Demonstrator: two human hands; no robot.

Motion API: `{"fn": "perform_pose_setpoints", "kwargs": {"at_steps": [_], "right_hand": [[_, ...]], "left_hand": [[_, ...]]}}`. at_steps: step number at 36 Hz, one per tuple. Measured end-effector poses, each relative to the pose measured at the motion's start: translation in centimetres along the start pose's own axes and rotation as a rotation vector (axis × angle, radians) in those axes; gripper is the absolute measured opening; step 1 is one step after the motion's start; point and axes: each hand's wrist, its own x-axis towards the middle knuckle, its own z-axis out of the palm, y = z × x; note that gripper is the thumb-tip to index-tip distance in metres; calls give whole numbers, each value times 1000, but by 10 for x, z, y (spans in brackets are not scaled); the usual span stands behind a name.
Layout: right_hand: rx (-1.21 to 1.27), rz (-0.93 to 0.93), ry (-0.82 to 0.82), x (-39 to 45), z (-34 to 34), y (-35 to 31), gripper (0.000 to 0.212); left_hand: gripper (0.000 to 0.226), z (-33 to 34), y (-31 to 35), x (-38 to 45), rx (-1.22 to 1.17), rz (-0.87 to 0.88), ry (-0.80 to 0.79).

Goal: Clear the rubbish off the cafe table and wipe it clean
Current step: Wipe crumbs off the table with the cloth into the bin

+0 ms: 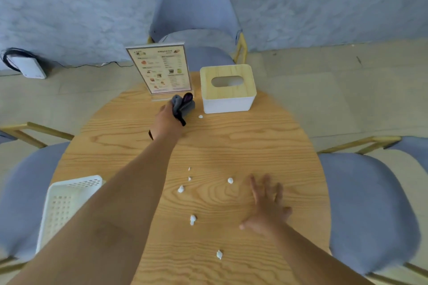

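My left hand [167, 120] reaches far across the round wooden table [231, 141] and grips a bunched grey cloth [183, 105] just in front of the menu stand. My right hand [267, 203] lies flat on the table near its right side, fingers spread. Several small white paper scraps are scattered on the wood: one [200, 116] next to the cloth, one [230, 180] by my right fingertips, others at the middle [180, 189] and nearer me [192, 219], [219, 254].
A white perforated basket [67, 201] sits at the table's left edge. A menu stand [159, 68] and a white tissue box with a wooden lid [228, 88] stand at the far side. Blue-grey chairs surround the table: one at the far side [196, 18], one at right [368, 210], one at left [25, 192].
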Motion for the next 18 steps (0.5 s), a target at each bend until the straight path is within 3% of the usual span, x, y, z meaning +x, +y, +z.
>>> {"fn": "perform_pose_setpoints", "kwargs": {"at_steps": [10,18], "right_hand": [[10,-3,13,2,0,3,140],[4,-7,10,-2,-3,2,141]], "left_hand": [[45,26,11,-1,229,39,-107],[58,35,-1,-41,355,366,-355]]}}
